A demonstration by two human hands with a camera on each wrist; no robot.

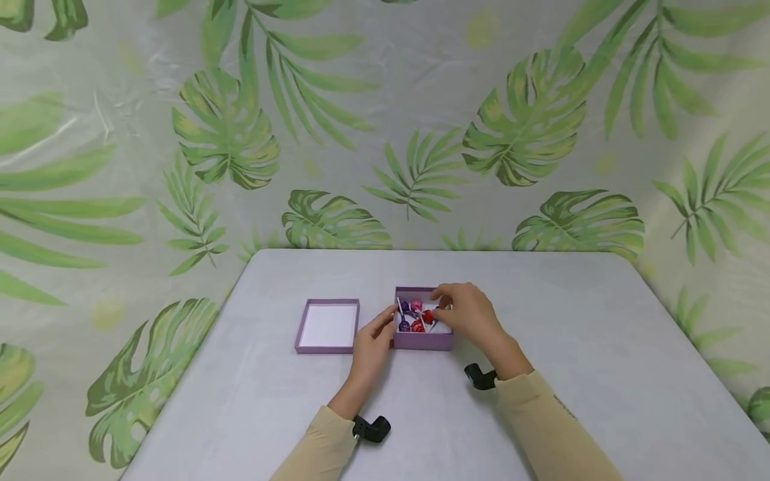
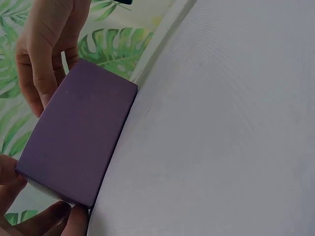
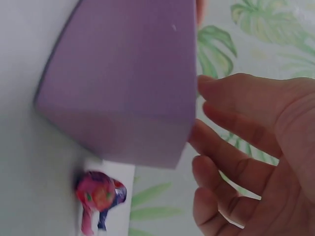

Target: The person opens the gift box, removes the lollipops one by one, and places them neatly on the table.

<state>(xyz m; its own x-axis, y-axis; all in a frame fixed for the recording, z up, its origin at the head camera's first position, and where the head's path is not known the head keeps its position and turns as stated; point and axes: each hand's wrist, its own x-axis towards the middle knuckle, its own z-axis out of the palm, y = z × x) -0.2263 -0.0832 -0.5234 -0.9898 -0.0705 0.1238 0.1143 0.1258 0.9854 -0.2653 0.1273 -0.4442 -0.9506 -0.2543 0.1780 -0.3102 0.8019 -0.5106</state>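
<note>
A purple open box (image 1: 423,341) with several wrapped lollipops (image 1: 418,326) inside, red, pink and dark blue, sits on the table. My left hand (image 1: 371,344) holds its left side; in the left wrist view, one finger (image 2: 7,169) reaches the top rim and others lie low along the side wall. Over the box's right part, my right hand (image 1: 472,315) reaches in with bent fingers, beside a red lollipop (image 1: 428,316). The box wall (image 3: 133,59) hides its fingertips in the right wrist view, so I cannot tell whether they pinch anything.
A purple-rimmed lid (image 1: 327,349), white inside, lies left of the box. More wrapped lollipops (image 3: 98,191) show past the box's right end, against something white. The white table (image 1: 571,321) ends at a leaf-patterned curtain (image 1: 433,127).
</note>
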